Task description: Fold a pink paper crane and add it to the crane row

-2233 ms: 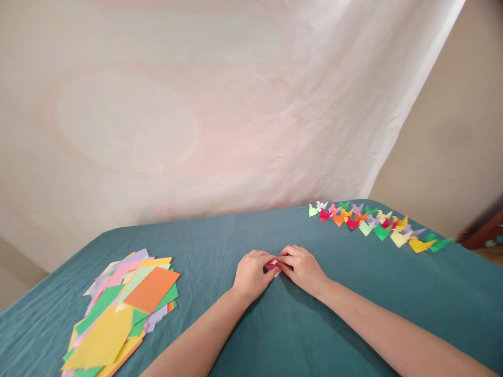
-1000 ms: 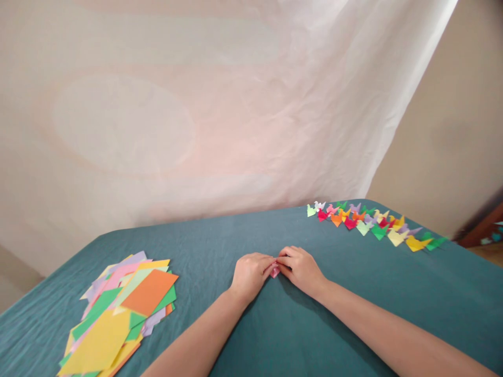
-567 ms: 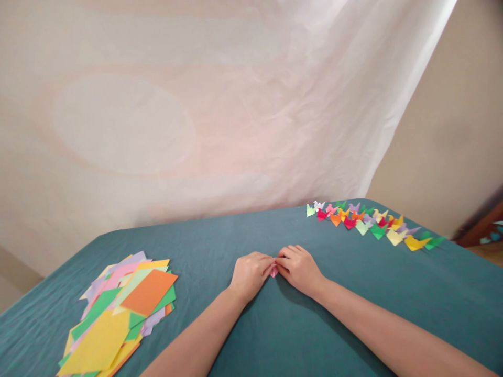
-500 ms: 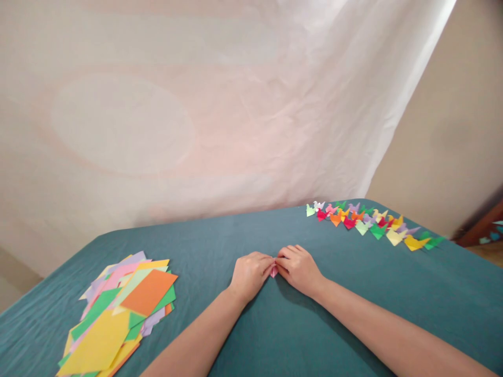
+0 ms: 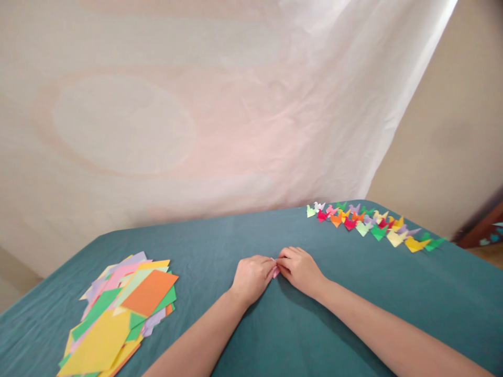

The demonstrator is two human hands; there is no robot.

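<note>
A small piece of folded pink paper (image 5: 275,272) is pinched between my two hands, above the middle of the table. My left hand (image 5: 253,276) grips its left side with the fingers pressed together. From the right, my right hand (image 5: 301,268) pinches it between thumb and fingers. The fingertips of both hands nearly meet and cover most of the paper, so its folded shape is mostly hidden.
To the left lies a loose pile of coloured paper sheets (image 5: 147,293). At the back right stand several folded paper birds (image 5: 363,226) in rows. Dark green cloth (image 5: 196,246) covers the table, with a pale hanging sheet (image 5: 236,115) behind it.
My left hand has shifted very slightly right and down, and the pink paper has tilted a little between the fingers. Both hands keep their hold; the pile and birds have stayed put.
</note>
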